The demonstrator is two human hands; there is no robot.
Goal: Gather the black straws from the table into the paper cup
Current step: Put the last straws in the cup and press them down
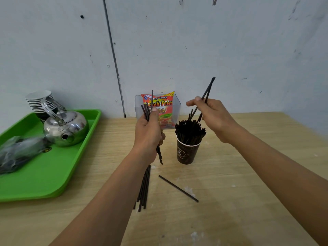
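Plainly these black straws will handle as light, thin, stiff plastic rods, smooth and apt to slip or roll, so a pinch near mid-length should steady them best. Right hand (212,115), right of centre in the frame, pinches two straws (205,95) between thumb and fingers, their lower ends angled down over the paper cup (186,153). Left hand (148,132), at centre, is closed round a small bundle (147,110) held near upright, ends poking out above and below the fist. Cup is dark brown printed paper, tapered, already crammed with straws (190,131) fanning out at the rim; it looks light and top-heavy, likely to tip if knocked. On the pale wood-grain table (248,174), lower centre, a loose sheaf of straws (144,189) lies partly under the left forearm; a single straw (178,188) lies slanted just beside it. Glossy green tray (53,174) at left bears a dented steel kettle (65,128).
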